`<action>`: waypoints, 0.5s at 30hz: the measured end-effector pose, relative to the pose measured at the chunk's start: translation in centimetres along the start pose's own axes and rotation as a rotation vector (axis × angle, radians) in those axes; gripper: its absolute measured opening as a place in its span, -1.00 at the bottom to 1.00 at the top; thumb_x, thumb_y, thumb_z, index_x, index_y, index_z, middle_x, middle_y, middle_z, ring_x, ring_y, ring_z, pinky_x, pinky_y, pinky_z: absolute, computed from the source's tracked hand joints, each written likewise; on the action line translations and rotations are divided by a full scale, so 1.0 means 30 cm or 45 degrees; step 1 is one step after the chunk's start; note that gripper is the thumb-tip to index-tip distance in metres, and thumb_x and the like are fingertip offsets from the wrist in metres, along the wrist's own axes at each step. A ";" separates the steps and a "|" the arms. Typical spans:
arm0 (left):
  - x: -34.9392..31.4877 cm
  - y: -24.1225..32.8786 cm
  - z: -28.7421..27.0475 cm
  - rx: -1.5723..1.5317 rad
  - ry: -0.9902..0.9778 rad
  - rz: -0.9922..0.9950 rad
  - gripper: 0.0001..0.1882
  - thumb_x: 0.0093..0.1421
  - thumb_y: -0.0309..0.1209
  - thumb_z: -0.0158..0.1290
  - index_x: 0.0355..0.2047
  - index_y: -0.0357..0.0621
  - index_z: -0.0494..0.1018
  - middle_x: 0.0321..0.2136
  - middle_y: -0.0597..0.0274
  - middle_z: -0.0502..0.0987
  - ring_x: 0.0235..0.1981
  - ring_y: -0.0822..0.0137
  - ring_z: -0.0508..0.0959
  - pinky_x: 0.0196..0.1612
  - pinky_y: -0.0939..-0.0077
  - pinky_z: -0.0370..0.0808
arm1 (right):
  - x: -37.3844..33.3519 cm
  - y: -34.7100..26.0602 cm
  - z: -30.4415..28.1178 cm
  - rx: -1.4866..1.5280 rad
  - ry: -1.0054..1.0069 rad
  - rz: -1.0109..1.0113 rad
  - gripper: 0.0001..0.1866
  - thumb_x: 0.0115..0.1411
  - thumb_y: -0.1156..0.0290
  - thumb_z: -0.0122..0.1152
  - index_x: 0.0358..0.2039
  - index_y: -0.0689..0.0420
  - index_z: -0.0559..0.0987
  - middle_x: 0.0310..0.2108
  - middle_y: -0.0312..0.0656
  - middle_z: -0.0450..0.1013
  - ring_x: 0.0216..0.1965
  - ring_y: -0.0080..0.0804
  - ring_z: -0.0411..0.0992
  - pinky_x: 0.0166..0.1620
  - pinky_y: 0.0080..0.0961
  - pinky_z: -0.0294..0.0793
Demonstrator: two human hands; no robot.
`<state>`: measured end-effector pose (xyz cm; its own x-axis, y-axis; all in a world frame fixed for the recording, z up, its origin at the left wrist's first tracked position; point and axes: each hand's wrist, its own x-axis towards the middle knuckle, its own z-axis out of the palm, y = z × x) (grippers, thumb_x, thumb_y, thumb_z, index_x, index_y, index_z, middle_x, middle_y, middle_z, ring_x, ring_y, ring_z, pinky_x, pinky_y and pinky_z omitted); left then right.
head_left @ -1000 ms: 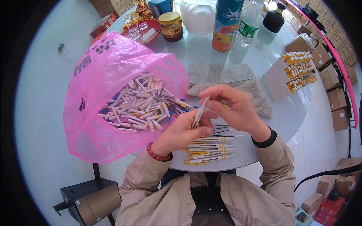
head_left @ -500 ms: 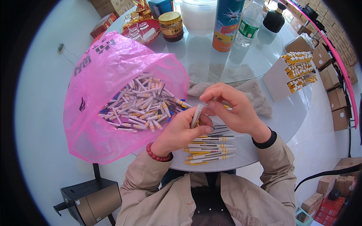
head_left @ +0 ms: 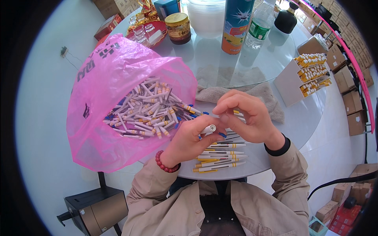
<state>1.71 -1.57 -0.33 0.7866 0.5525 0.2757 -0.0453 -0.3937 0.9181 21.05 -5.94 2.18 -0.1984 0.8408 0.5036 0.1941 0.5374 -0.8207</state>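
My left hand [head_left: 189,135] is closed round a white pen barrel [head_left: 210,129], whose round hollow end faces up toward me. A small blue piece [head_left: 223,135] shows at the fingertips of that hand. Close beside it, my right hand [head_left: 248,118] has thumb and forefinger bent together near the left fingers; whatever lies between them is hidden. Below both hands, several white and yellow pens [head_left: 220,161] lie in a row at the table's near edge. To the left, an open pink plastic bag [head_left: 94,137] holds a heap of white pen parts [head_left: 151,108] with yellow rings.
A white box [head_left: 286,83] of upended white and yellow pens stands at the right. Behind my hands lies a grey cloth [head_left: 252,92]. Along the back are a jar [head_left: 178,29], stacked plastic tubs [head_left: 206,19], a spray can [head_left: 237,27], a bottle [head_left: 260,27] and glasses on a red tray.
The pen barrel in my left hand has tipped so that its hollow end now points toward me. My right hand has shifted slightly right and down.
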 end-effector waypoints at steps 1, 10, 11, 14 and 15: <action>0.000 -0.004 0.003 -0.012 0.016 0.029 -0.74 0.05 -0.60 0.15 -0.22 -0.21 0.45 -0.32 0.18 0.56 -0.28 0.34 0.58 -0.24 0.50 0.47 | -0.004 -0.001 0.010 0.074 0.040 0.070 -0.84 0.12 0.62 0.09 -0.26 0.22 0.52 -0.33 -0.22 0.47 -0.38 -0.59 0.42 -0.36 -0.66 0.40; 0.004 -0.048 0.015 0.848 0.353 0.093 -0.64 -0.06 -0.67 0.11 -0.19 -0.17 0.45 -0.39 0.13 0.52 -0.35 0.15 0.54 -0.34 0.38 0.47 | -0.009 -0.012 0.003 0.072 -0.222 0.407 -0.81 0.17 0.58 0.14 -0.18 0.26 0.49 -0.30 -0.30 0.44 -0.28 -0.65 0.41 -0.27 -0.68 0.44; 0.004 -0.048 0.018 0.981 0.345 0.106 -0.62 -0.08 -0.66 0.10 -0.18 -0.16 0.45 -0.38 0.13 0.52 -0.34 0.13 0.53 -0.35 0.35 0.47 | -0.009 -0.004 0.007 0.021 -0.269 0.360 -0.81 0.18 0.56 0.15 -0.17 0.26 0.49 -0.31 -0.31 0.45 -0.29 -0.66 0.41 -0.28 -0.68 0.44; 0.006 -0.036 0.024 1.217 0.386 0.100 -0.59 -0.11 -0.63 0.08 -0.16 -0.13 0.44 -0.38 0.16 0.52 -0.30 0.12 0.52 -0.34 0.28 0.47 | -0.009 0.026 0.020 0.078 -0.188 0.495 -0.81 0.19 0.50 0.17 -0.19 0.25 0.47 -0.36 -0.32 0.44 -0.33 -0.65 0.42 -0.29 -0.68 0.45; 0.008 -0.030 0.022 1.272 0.422 0.124 -0.59 -0.10 -0.63 0.08 -0.16 -0.13 0.45 -0.39 0.18 0.53 -0.29 0.14 0.52 -0.33 0.30 0.45 | -0.010 0.036 0.022 0.172 -0.150 0.584 -0.82 0.21 0.49 0.15 -0.20 0.25 0.47 -0.37 -0.31 0.44 -0.35 -0.65 0.42 -0.30 -0.68 0.45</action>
<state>2.34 -1.56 -1.26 0.5924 0.5994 0.5383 0.5468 -0.7898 0.2778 20.69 -5.65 0.96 -0.2303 0.9716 0.0547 0.1618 0.0936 -0.9824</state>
